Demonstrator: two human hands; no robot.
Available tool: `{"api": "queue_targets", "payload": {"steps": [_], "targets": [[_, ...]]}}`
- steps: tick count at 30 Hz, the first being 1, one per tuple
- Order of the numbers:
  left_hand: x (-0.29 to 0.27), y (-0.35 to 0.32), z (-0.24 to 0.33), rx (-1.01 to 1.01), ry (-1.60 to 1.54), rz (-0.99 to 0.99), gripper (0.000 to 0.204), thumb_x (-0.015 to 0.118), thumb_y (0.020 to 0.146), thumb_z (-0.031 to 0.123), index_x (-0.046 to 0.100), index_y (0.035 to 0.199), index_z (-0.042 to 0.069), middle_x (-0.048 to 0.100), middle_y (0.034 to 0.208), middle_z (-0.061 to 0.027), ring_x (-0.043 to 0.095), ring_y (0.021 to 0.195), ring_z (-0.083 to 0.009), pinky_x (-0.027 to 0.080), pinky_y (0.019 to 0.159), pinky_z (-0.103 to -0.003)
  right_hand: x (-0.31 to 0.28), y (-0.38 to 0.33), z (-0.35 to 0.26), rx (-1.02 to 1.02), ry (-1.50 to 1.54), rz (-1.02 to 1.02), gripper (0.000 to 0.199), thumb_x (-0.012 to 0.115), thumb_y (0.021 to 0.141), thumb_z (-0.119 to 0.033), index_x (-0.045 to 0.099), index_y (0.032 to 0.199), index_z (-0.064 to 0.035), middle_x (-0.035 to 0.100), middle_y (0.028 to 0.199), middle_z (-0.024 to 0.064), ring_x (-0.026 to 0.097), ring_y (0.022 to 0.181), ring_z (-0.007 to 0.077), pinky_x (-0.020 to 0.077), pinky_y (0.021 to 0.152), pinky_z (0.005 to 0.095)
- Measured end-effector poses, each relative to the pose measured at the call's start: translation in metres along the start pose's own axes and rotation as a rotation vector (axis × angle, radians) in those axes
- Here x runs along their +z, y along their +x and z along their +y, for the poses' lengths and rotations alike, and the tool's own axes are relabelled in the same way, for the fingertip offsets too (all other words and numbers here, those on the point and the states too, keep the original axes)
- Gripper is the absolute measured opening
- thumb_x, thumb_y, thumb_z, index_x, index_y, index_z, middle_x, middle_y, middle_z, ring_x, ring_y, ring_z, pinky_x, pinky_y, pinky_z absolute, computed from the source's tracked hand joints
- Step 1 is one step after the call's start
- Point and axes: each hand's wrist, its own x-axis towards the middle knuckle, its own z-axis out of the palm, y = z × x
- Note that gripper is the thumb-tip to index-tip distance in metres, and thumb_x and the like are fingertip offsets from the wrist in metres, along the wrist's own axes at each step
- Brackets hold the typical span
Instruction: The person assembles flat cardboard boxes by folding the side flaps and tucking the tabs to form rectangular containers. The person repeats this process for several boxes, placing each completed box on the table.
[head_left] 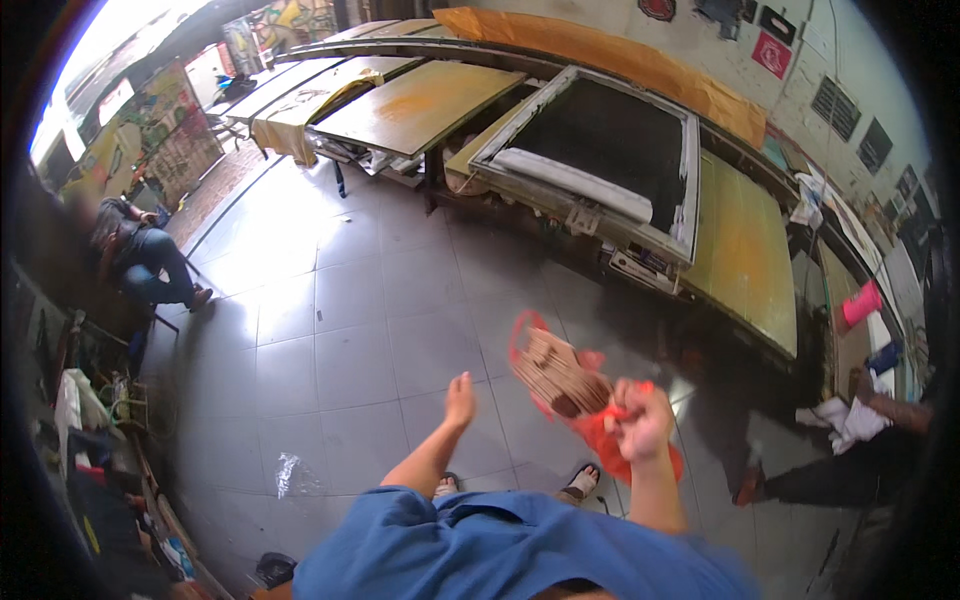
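My right hand (640, 425) is closed in a fist on a red-orange plastic bag (603, 440), held in front of my body above the floor. In the bag's mouth, partly wrapped by it, sits a brown, ribbed bundle (565, 375) that looks like stacked flat strips. Its exact kind is not clear. My left hand (460, 400) hangs apart from the bag, to its left, with nothing in it. The fingers of that hand look fairly straight, seen edge-on.
A long printing table (420, 105) with yellowish boards runs across the back, a large framed screen (620, 140) on it. One person (150, 255) sits at the far left; another person's dark-clothed leg (820, 487) reaches in from the right. Crumpled clear plastic (290, 475) lies on the tiles.
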Motion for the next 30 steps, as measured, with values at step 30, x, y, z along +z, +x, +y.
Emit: {"api": "queue_targets", "payload": {"steps": [30], "targets": [[-0.315,0.248,0.117,-0.237,-0.698,0.153,0.096,0.044,0.080,0.070,0.014,0.146,0.006,0.023,0.147,-0.0234,0.031,0.131,-0.0450,0.025,0.105,-0.060,0.299,0.275,0.007,-0.293,-0.077,-1.100,0.038,0.058,0.070,-0.024,0.030,0.052,-0.0042,0.035,0.057,0.0079,0.036,0.053,0.0233,0.0268,0.053,0.0367]]}}
